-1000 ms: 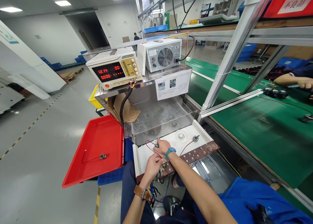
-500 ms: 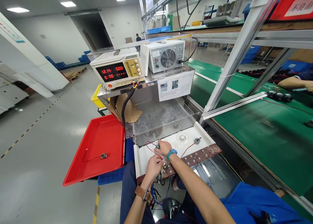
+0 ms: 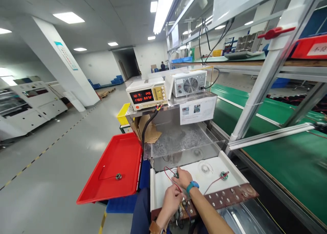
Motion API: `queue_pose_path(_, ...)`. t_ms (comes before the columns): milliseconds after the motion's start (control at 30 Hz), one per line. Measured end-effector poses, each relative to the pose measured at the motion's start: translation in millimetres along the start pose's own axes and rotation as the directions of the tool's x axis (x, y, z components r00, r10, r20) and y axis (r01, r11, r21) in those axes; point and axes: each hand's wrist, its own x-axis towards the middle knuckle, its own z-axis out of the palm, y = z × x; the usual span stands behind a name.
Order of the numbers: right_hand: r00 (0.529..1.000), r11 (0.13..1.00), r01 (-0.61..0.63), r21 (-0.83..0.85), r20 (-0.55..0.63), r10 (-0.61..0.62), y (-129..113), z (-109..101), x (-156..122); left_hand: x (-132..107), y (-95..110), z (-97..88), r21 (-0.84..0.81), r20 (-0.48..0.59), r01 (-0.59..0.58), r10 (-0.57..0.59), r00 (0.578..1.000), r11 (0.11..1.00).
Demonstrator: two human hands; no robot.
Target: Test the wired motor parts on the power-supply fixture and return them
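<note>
In the white tray, my right hand (image 3: 184, 178) is closed on a small green circuit board (image 3: 176, 173), mostly hidden by the fingers. A red wire (image 3: 167, 172) loops from the board toward my left hand (image 3: 172, 200). That hand pinches the wire's end at the brown terminal strip (image 3: 222, 197), beside a metal clip or connector (image 3: 184, 202). Another round circuit board (image 3: 224, 176) with a red wire rests at the tray's right side. Behind the tray, the power supply (image 3: 146, 95) shows lit red digits, including 1.45.
To the left, a red bin (image 3: 112, 188) holds one round board (image 3: 118, 176) with a wire. A clear plastic shield (image 3: 184, 155) stands behind the white tray. A second grey-white unit with a fan (image 3: 190, 85) sits by the supply. A green conveyor (image 3: 281, 149) runs along the right.
The supply's display has gone from 0.00 to 1.45, and its lower digits now show values. My head view has tilted up and left. Both hands keep their hold at the same place.
</note>
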Motion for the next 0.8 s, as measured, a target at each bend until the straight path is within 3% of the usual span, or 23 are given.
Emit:
queue_pose_path(267,0.999,1.0,0.022,-0.021,-0.028,-0.022,-5.6,-1.2,2.2,7.9,-10.3,1.9,-0.016,-0.058,0.002,-0.003,0.998,1.0)
queue_pose_path(367,0.999,0.999,0.013,-0.032,-0.044,-0.014,-13.0,-7.2,-1.3,7.4,-10.6,1.8,0.045,-0.068,-0.052,0.055,0.996,0.998)
queue_pose_path(467,0.985,0.999,-0.02,0.044,-0.17,0.027,-15.8,-21.4,-10.9,-0.4,-3.5,1.1,0.106,-0.076,-0.155,0.164,0.984,0.982)
queue_pose_path(533,0.943,0.983,-0.073,0.168,-0.31,0.123,-5.2,-41.2,-16.9,-5.0,7.3,0.4,0.096,-0.076,-0.167,0.174,0.982,0.981)
queue_pose_path(600,0.854,0.938,-0.134,0.32,-0.443,0.273,22.5,-73.0,-25.8,-7.2,23.0,1.8,0.065,-0.066,-0.156,0.16,0.985,0.986)
queue_pose_path(633,0.786,0.905,-0.165,0.393,-0.501,0.361,43.4,-93.4,-33.5,-8.0,31.6,4.1,0.054,-0.059,-0.161,0.164,0.985,0.985)
queue_pose_path(667,0.703,0.868,-0.192,0.459,-0.552,0.448,68.5,-116.0,-44.2,-9.1,39.8,7.7,0.04,-0.036,-0.165,0.167,0.985,0.985)
queue_pose_path(800,0.282,0.725,-0.308,0.616,-0.669,0.688,196.3,-212.7,-109.8,-16.2,53.9,29.8,-0.017,-0.008,-0.225,0.225,0.974,0.974)
